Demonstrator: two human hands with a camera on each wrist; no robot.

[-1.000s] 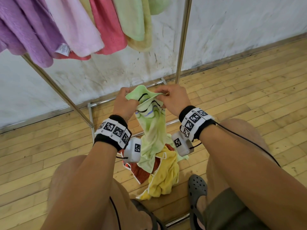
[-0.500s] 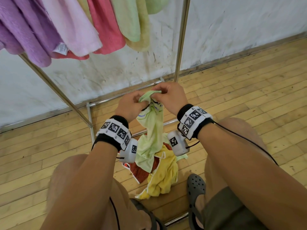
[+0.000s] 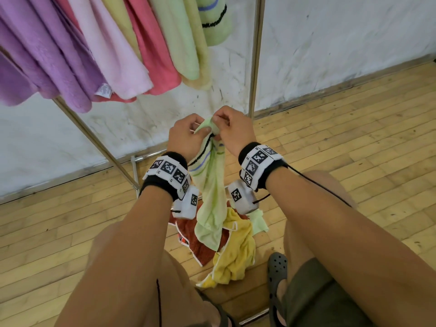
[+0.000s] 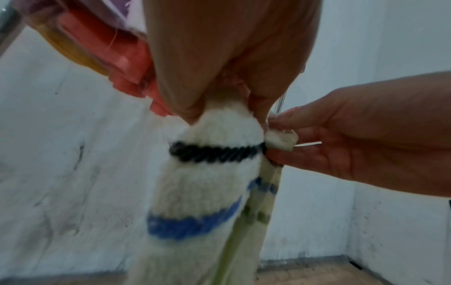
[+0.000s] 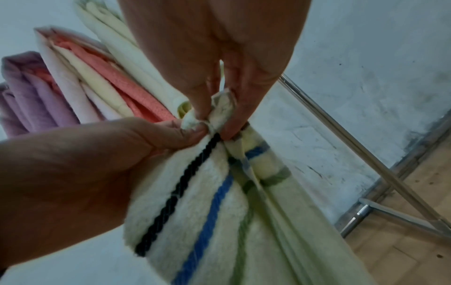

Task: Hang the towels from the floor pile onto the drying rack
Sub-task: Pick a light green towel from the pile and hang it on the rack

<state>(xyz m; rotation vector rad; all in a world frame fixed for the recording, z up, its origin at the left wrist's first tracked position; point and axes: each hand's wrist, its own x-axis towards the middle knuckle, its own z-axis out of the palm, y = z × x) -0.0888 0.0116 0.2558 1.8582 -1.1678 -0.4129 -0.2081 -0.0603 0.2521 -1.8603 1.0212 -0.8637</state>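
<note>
A light green towel (image 3: pixel 212 199) with black, blue and green stripes hangs bunched from both hands, its lower end over the floor pile (image 3: pixel 233 246). My left hand (image 3: pixel 186 133) pinches its top edge, and my right hand (image 3: pixel 232 131) pinches the same edge right beside it. The wrist views show the striped towel (image 4: pixel 209 173) (image 5: pixel 219 202) gripped between thumbs and fingers. The pile holds a yellow towel (image 3: pixel 238 251), a rust-red one (image 3: pixel 191 237) and a pale green one (image 3: pixel 258 220). The drying rack (image 3: pixel 256 55) stands just beyond the hands.
Purple, pink, coral and green towels (image 3: pixel 113 50) hang on the rack at upper left. A slanted rack leg (image 3: pixel 94 140) and a base bar (image 3: pixel 151 155) lie near the hands. White wall behind, wooden floor (image 3: pixel 354 128) around. My knees and dark clogs (image 3: pixel 277 267) flank the pile.
Both hands have risen with the green towel and drawn closer together at its top edge. The towel now hangs longer and narrower above the pile.
</note>
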